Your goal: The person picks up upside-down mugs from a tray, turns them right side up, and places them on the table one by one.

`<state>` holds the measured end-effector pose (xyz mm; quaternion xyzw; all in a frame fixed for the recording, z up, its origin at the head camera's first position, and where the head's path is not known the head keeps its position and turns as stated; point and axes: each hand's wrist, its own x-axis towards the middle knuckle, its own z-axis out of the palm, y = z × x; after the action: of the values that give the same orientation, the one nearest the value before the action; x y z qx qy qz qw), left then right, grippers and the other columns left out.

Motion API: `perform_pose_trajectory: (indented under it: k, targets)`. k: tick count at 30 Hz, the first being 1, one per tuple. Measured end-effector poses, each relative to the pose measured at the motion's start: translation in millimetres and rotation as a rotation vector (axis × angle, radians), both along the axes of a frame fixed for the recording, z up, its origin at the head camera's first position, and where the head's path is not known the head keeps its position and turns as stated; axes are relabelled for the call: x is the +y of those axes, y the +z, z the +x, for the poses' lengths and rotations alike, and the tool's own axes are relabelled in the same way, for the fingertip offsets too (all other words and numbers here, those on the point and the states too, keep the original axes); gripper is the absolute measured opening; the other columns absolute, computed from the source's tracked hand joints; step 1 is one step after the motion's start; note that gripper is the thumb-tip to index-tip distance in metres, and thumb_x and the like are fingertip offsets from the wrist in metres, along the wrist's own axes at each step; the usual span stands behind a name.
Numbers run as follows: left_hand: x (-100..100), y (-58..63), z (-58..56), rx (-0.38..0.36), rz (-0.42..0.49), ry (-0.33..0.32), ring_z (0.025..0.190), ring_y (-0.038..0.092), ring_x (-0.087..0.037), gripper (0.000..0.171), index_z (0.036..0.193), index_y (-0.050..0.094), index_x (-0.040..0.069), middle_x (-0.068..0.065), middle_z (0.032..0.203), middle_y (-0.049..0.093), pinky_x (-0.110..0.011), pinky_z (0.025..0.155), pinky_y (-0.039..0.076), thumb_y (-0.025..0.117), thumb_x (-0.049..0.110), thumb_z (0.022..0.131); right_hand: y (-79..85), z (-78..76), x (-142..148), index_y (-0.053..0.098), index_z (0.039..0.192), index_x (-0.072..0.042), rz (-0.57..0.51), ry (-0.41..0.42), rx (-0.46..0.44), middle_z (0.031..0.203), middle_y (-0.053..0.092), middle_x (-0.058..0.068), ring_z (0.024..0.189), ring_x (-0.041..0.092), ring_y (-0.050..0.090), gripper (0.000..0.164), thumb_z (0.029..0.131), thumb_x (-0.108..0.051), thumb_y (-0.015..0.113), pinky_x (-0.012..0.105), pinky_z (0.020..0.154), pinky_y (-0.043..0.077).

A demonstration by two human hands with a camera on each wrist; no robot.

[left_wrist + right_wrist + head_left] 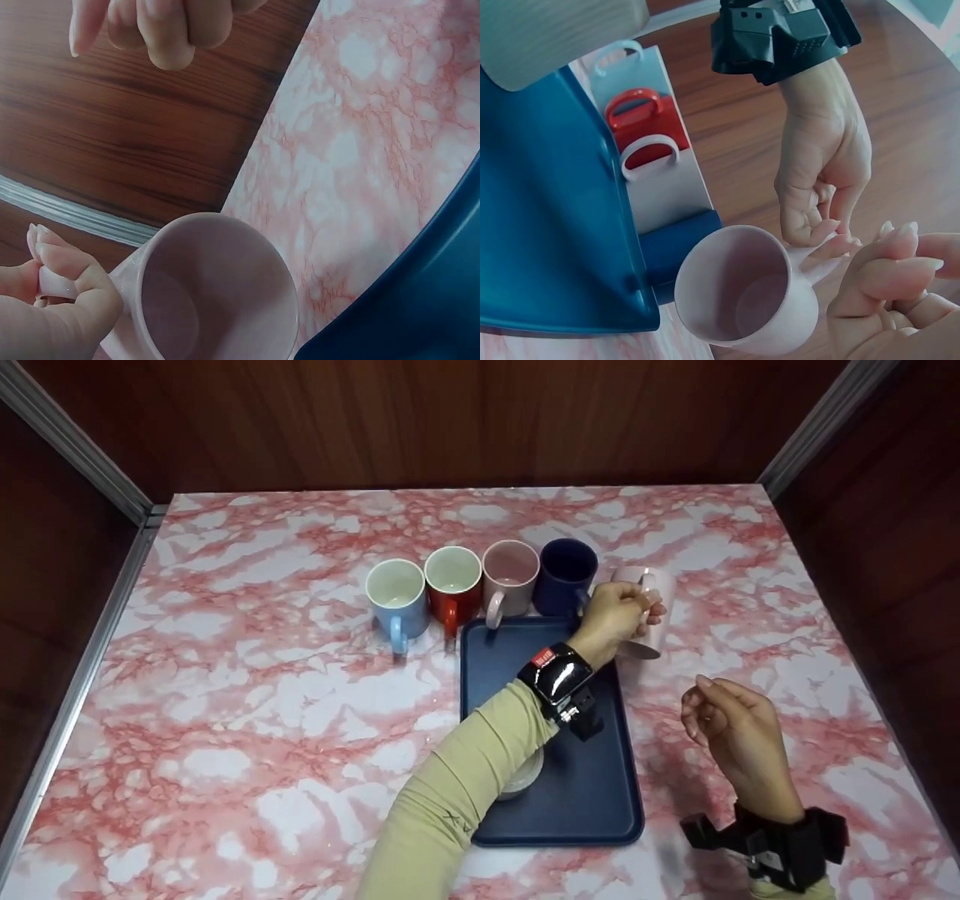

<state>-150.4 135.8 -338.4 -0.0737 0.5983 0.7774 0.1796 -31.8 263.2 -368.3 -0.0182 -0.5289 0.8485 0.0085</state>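
My left hand (619, 611) pinches the handle of a pale pink mug (217, 292), past the right end of a row of mugs. The mug is tilted, its bottom away from me and its mouth facing the tray side. To its left stand a navy mug (564, 577), a second pink mug (510, 585), a red mug (454, 585) and a light blue mug (397, 592), all upright with handles toward me. My right hand (742, 735) hovers near the held mug, fingers loosely curled around nothing.
A dark blue tray (577, 810) lies lengthwise in front of the row, under my left forearm. On it is a pale round-rimmed thing (525, 775), mostly hidden by the sleeve. Wood-grain panels (450, 427) border the marbled table (225, 697) at the back and sides.
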Motion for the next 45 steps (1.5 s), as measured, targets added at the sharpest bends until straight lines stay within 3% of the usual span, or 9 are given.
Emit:
perform_pose_trajectory:
  k: [10, 15, 21, 24, 30, 35, 37, 40, 45]
  targets:
    - [0.0, 2.6, 4.4, 0.077, -0.136, -0.066, 0.051, 0.05, -0.007, 0.015, 0.073, 0.058, -0.002, -0.003, 0.06, 0.058, -0.016, 0.044, 0.037, 0.058, 0.002, 0.087, -0.2, -1.4, 1.1, 0.061, 0.07, 0.007, 0.0, -0.018, -0.009, 0.063, 0.059, 0.012, 0.048, 0.018, 0.049, 0.026, 0.092, -0.002, 0.051, 0.022, 0.042, 0.035]
    - [2.6, 5.1, 5.7, 0.16, -0.302, -0.09, 0.05, 0.051, -0.005, 0.009, 0.079, 0.064, -0.001, -0.001, 0.061, 0.062, -0.015, 0.047, 0.041, 0.061, 0.004, 0.086, -0.3, -1.4, 1.4, 0.061, 0.071, 0.008, -0.004, -0.02, -0.012, 0.064, 0.059, 0.012, 0.047, 0.018, 0.048, 0.025, 0.092, -0.002, 0.052, 0.022, 0.042, 0.035]
    - [2.9, 3.0, 7.9, 0.45, -0.741, -0.184, 0.066, 0.056, -0.002, 0.013, 0.075, 0.069, 0.014, 0.009, 0.067, 0.063, -0.015, 0.056, 0.039, 0.063, 0.02, 0.086, -1.8, -0.1, 3.5, 0.061, 0.072, 0.009, -0.008, -0.027, -0.016, 0.064, 0.059, 0.013, 0.046, 0.02, 0.047, 0.024, 0.091, -0.003, 0.053, 0.023, 0.042, 0.033]
    - [2.4, 0.8, 8.8, 0.574, -0.887, -0.22, 0.071, 0.055, -0.004, 0.015, 0.072, 0.067, 0.016, 0.009, 0.071, 0.062, -0.018, 0.06, 0.035, 0.063, 0.023, 0.085, -2.2, 0.2, 5.0, 0.06, 0.072, 0.009, -0.016, -0.024, -0.01, 0.064, 0.059, 0.013, 0.046, 0.02, 0.047, 0.024, 0.092, -0.003, 0.052, 0.023, 0.042, 0.033]
    - [1.6, -2.8, 11.3, 0.67, -1.011, -0.289, 0.07, 0.055, -0.004, 0.015, 0.075, 0.068, 0.02, 0.012, 0.071, 0.063, -0.028, 0.074, 0.035, 0.06, 0.025, 0.087, -3.8, -0.2, 8.2, 0.06, 0.072, 0.009, -0.03, -0.029, -0.007, 0.065, 0.059, 0.014, 0.046, 0.02, 0.047, 0.024, 0.091, -0.001, 0.052, 0.023, 0.042, 0.034]
    - [3.3, -4.8, 15.6, 0.838, -1.076, -0.407, 0.072, 0.058, -0.009, 0.01, 0.079, 0.067, 0.015, 0.005, 0.072, 0.063, -0.023, 0.071, 0.043, 0.059, 0.014, 0.086, -5.1, -1.4, 9.8, 0.06, 0.071, 0.009, -0.019, -0.035, -0.017, 0.063, 0.058, 0.013, 0.046, 0.02, 0.048, 0.025, 0.092, -0.002, 0.052, 0.023, 0.042, 0.034]
    - [5.8, -6.3, 17.7, 0.931, -1.124, -0.466, 0.072, 0.06, -0.011, 0.011, 0.078, 0.066, 0.012, 0.003, 0.072, 0.062, -0.022, 0.064, 0.046, 0.058, 0.009, 0.085, -5.5, -1.7, 10.0, 0.06, 0.071, 0.009, -0.019, -0.035, -0.024, 0.063, 0.058, 0.013, 0.046, 0.02, 0.048, 0.025, 0.092, -0.002, 0.052, 0.023, 0.041, 0.033]
    - [9.6, -10.0, 21.0, 1.12, -1.274, -0.505, 0.074, 0.061, -0.012, 0.015, 0.08, 0.067, 0.015, 0.004, 0.075, 0.063, -0.024, 0.063, 0.048, 0.056, 0.006, 0.084, -6.2, -2.1, 10.5, 0.06, 0.07, 0.008, -0.025, -0.036, -0.025, 0.063, 0.058, 0.013, 0.046, 0.019, 0.047, 0.025, 0.092, -0.002, 0.052, 0.023, 0.041, 0.033]
    - [13.1, -23.9, 22.7, 1.452, -1.544, -0.443, 0.077, 0.059, -0.013, 0.024, 0.085, 0.071, 0.021, 0.004, 0.082, 0.066, -0.027, 0.066, 0.046, 0.05, 0.011, 0.089, -7.6, -1.8, 11.7, 0.06, 0.071, 0.008, -0.023, -0.046, -0.03, 0.063, 0.058, 0.013, 0.046, 0.02, 0.047, 0.025, 0.092, -0.002, 0.052, 0.023, 0.042, 0.034]
